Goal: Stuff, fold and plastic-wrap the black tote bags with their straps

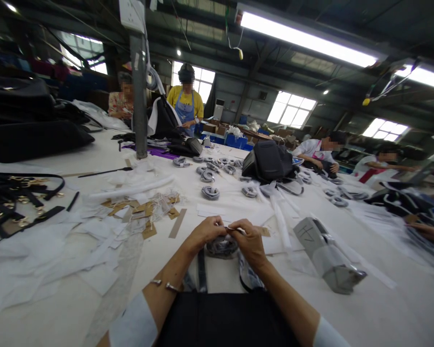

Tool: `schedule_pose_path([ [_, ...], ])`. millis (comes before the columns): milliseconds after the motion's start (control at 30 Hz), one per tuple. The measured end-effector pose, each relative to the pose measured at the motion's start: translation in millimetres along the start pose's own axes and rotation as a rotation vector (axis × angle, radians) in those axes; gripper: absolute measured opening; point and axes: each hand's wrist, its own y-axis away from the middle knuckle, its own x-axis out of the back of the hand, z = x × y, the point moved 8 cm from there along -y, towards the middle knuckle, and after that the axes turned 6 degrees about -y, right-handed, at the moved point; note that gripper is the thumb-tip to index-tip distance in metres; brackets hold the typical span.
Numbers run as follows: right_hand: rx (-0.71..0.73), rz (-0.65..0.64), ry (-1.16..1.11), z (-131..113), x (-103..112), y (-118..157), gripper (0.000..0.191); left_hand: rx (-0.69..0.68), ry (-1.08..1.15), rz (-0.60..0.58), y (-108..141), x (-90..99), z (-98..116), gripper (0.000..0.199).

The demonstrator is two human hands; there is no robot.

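Observation:
My left hand [210, 229] and my right hand [249, 241] meet over a coiled grey strap in clear wrapping [221, 246]. Both have their fingers pinched together at the coil's top edge, on a small dark piece too little to make out. Just below the coil, a black bag [224, 318] lies against the near edge of the table, between my forearms. Its dark straps run up from the bag toward the coil and my hands.
A grey box [327, 255] stands at the right. Brown tags [149, 230], white sheets [65, 246] and black straps with gold clasps [21, 197] lie left. Wrapped coils [210, 193], a black bag [265, 161] and a metal post [140, 96] are beyond. Several people work around.

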Motion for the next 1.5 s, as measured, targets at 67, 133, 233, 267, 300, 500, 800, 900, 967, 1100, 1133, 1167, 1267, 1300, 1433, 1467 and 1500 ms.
schedule_pose_path([
  [67, 0.151, -0.063, 0.051, -8.6, -2.4, 3.5, 0.007, 0.000, 0.030, 0.001, -1.1, -0.4, -3.1, 0.016],
  [133, 0.263, -0.138, 0.093, -15.5, -5.4, 7.6, 0.009, 0.013, 0.065, 0.007, -1.9, -0.4, -6.7, 0.017],
  [233, 0.372, -0.217, 0.206, -23.5, -8.2, 14.0, 0.016, 0.054, 0.121, 0.011, -1.3, 0.2, -11.7, 0.017],
  [267, 0.396, -0.244, 0.261, -25.0, -9.3, 16.3, 0.020, 0.069, 0.137, 0.006, -0.5, 0.3, -12.7, 0.018],
  [300, 0.415, -0.271, 0.319, -25.7, -10.2, 18.7, 0.024, 0.083, 0.148, -0.002, 0.4, 0.4, -13.3, 0.018],
  [500, 0.450, -0.351, 0.536, -19.3, -7.4, 29.2, 0.035, 0.095, 0.127, -0.028, 0.8, 2.3, -14.9, 0.025],
  [800, 0.253, -0.307, 0.438, -24.7, 9.6, 26.7, 0.038, 0.079, 0.077, 0.027, -0.2, 5.2, -6.8, 0.028],
  [900, 0.127, -0.066, 0.386, -9.9, 75.7, 27.0, 0.023, 0.118, 0.105, 0.023, 2.7, 7.0, -3.4, 0.032],
  [967, 0.003, 0.178, 0.413, 8.2, 144.1, 37.1, 0.021, 0.133, 0.128, 0.004, 3.8, 6.4, -3.3, 0.035],
  [1100, -0.285, 0.500, 0.529, 48.3, 276.6, 74.6, 0.035, 0.170, 0.166, -0.022, 3.7, 4.2, -9.8, 0.038],
  [1133, -0.427, 0.541, 0.563, 61.7, 303.4, 85.6, 0.037, 0.172, 0.169, -0.023, 3.1, 4.1, -11.1, 0.038],
  [1167, -0.544, 0.543, 0.581, 73.5, 323.7, 94.6, 0.039, 0.173, 0.170, -0.023, 2.5, 4.1, -12.3, 0.039],
  [1267, -0.689, 0.440, 0.575, 94.8, 349.5, 103.3, 0.040, 0.174, 0.181, -0.023, 1.3, 4.2, -13.1, 0.039],
  [1300, -0.683, 0.394, 0.565, 97.8, 348.5, 100.8, 0.041, 0.176, 0.184, -0.024, 1.4, 4.2, -12.7, 0.039],
  [1433, -0.518, 0.088, 0.612, 96.9, 307.3, 77.0, 0.058, 0.186, 0.186, -0.028, 4.2, 4.4, -9.4, 0.040],
  [1467, -0.449, -0.044, 0.686, 94.7, 290.0, 71.2, 0.065, 0.187, 0.190, -0.030, 5.0, 4.3, -8.7, 0.041],
  [1500, -0.374, -0.165, 0.782, 92.1, 273.6, 67.0, 0.068, 0.187, 0.195, -0.029, 5.6, 4.4, -8.2, 0.041],
])
